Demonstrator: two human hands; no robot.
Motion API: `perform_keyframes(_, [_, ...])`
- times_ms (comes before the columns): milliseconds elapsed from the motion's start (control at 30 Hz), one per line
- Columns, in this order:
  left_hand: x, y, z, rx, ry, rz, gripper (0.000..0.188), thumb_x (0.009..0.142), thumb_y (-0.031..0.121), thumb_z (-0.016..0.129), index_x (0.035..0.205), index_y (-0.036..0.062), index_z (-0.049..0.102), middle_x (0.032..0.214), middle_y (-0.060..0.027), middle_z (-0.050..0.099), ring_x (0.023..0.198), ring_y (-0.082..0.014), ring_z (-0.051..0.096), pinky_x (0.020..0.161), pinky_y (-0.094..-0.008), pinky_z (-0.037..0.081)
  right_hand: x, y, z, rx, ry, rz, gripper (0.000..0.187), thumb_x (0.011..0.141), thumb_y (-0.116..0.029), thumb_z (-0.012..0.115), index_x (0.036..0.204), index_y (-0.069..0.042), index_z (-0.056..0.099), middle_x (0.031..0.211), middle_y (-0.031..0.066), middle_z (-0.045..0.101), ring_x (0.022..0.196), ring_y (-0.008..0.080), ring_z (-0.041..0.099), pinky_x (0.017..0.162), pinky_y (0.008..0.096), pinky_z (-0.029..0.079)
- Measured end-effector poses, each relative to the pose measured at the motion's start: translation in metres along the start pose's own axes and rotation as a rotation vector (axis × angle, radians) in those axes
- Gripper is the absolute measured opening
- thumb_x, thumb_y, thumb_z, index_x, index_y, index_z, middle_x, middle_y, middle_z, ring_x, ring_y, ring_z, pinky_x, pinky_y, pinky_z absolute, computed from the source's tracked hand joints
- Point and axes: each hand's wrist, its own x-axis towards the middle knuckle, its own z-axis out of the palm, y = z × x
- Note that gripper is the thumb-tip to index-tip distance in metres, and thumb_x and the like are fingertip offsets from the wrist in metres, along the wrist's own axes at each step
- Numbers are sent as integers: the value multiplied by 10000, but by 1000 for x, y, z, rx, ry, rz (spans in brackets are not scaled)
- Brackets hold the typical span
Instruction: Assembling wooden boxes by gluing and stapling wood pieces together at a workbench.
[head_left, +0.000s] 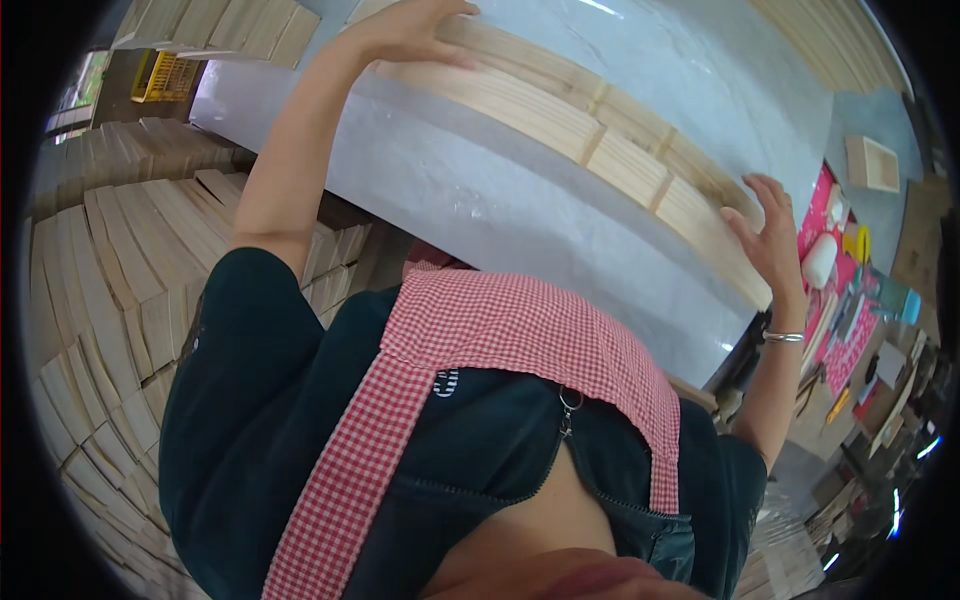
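Observation:
A row of pale wooden boxes (630, 165), set end to end, runs slantwise over the grey table (470, 180) in front of me. Their light side walls face me, with narrow seams between them. My left hand (415, 35) reaches over the left end of the row, thumb and fingers apart, the thumb lying at the wood. At the other end is my right hand (768, 235), its fingers spread and bent near the last box. Whether its fingertips touch the wood I cannot tell. Neither hand is closed round anything.
Stacked wooden pieces (110, 260) fill the left side. More wood stands at the far left (220, 25) and far right corner (830, 40). A small open box (872, 163), a white bottle (820, 262) and yellow tape (857, 242) lie to the right.

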Motion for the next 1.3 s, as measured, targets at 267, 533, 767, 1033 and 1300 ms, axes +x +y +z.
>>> perform_keyframes(267, [-44,49,6,395,-158,-119,685,785,149,709,1436,81,506,1377,-118,581,1226,-363,565,1067,-443,454,-33,-45,10,-161,-147,80,648,713,-188,852,1290,-49,591,1292,125,619,1173,320,591,1033,368,475])
perform_keyframes(533, [1,-70,58,256,-146,-140,466,651,237,804,1024,9,644,1076,-189,651,1013,-392,600,933,-444,505,-19,-35,14,-244,-123,36,572,712,-148,789,1240,-17,610,1194,143,671,1092,320,630,1005,357,490])
perform_keyframes(767, [36,-117,74,-108,-455,-382,548,656,255,819,1100,-4,628,1102,-194,647,1052,-386,605,941,-449,509,3,-9,23,-233,-37,27,577,725,-151,777,1258,-9,609,1199,144,670,1097,320,630,1006,359,491])
perform_keyframes(1033, [-137,57,120,476,459,-573,782,974,508,512,1479,-74,384,1537,-281,370,1426,-415,367,1182,-474,312,-5,14,38,-231,44,-22,583,740,-161,772,1277,-4,608,1223,149,658,1116,333,622,1017,367,488])
perform_keyframes(1300, [-154,163,158,115,89,108,686,965,419,560,1475,-15,407,1579,-233,363,1448,-382,367,1207,-462,291,9,7,30,-208,-16,6,593,747,-162,771,1292,-2,601,1258,153,645,1126,348,615,1037,382,475])
